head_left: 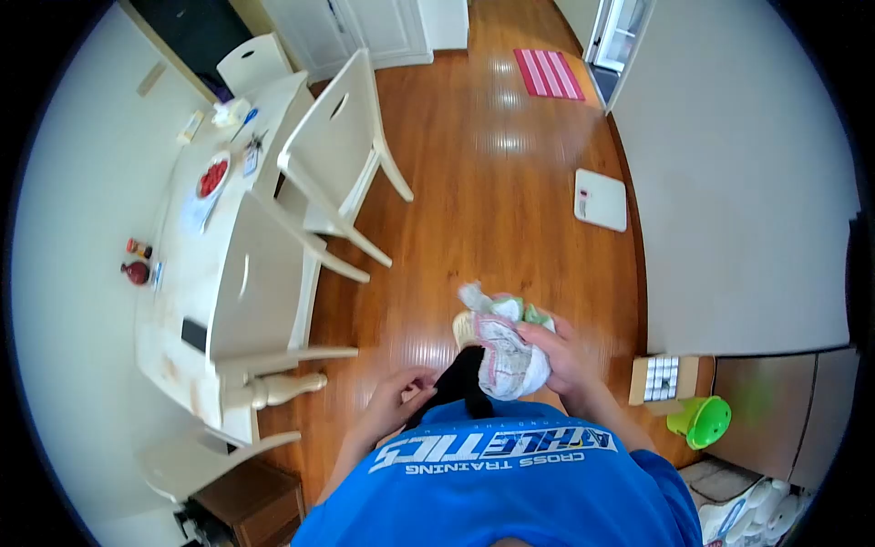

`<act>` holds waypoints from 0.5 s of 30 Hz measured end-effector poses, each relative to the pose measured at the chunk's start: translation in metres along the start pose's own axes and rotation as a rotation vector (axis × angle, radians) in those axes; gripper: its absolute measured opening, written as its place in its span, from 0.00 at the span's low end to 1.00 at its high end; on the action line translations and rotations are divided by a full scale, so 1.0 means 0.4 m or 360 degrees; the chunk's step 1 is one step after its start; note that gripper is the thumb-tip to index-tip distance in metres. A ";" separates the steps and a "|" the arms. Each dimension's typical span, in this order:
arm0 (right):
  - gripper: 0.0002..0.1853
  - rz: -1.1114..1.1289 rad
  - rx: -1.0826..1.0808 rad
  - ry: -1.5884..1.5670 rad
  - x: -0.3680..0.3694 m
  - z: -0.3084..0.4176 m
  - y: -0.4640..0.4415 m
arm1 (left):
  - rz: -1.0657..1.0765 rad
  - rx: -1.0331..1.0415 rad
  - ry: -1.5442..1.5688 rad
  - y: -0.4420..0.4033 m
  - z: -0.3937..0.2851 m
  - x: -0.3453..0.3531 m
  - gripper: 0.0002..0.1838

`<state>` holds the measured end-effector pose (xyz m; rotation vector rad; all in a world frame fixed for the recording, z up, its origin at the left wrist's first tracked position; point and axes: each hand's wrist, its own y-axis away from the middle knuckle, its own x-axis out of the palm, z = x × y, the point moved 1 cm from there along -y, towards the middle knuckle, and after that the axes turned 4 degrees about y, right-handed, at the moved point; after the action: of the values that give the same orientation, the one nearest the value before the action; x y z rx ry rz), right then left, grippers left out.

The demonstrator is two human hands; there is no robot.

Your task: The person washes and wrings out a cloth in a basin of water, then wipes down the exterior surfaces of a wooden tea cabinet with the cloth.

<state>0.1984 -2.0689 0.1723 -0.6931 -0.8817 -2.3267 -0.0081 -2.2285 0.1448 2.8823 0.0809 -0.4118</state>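
My right hand grips a bunched cloth, white with a pink edge and some green patches. Part of the cloth hangs down in front of my blue shirt, and a loose white end sticks out on the far side. My left hand hangs beside my dark trouser leg, empty, its fingers loosely curled with a gap to the thumb. Below the cloth, a light shoe shows in part on the wooden floor.
To the left, white chairs stand along a table holding a bowl of red food and a dark phone. On the right are a white scale, a cardboard box and a green bin. A striped mat lies ahead.
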 end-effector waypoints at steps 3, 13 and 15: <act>0.18 -0.0345 0.0107 0.0089 -0.021 0.122 -0.138 | -0.0072 -0.0200 -0.0272 -0.184 0.052 -0.119 0.13; 0.19 -0.0777 -0.0242 -0.0482 -0.237 0.427 -0.429 | 0.0265 0.0681 -0.0700 -0.974 -0.272 -0.231 0.15; 0.19 -0.0775 -0.0233 -0.0535 -0.301 0.485 -0.504 | 0.0350 0.0734 -0.0855 -1.104 -0.291 -0.216 0.15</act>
<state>0.2055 -1.7663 0.1374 -1.0507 -1.1375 -2.7737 -0.0978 -1.7741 0.1821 3.0347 -0.4732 -1.2797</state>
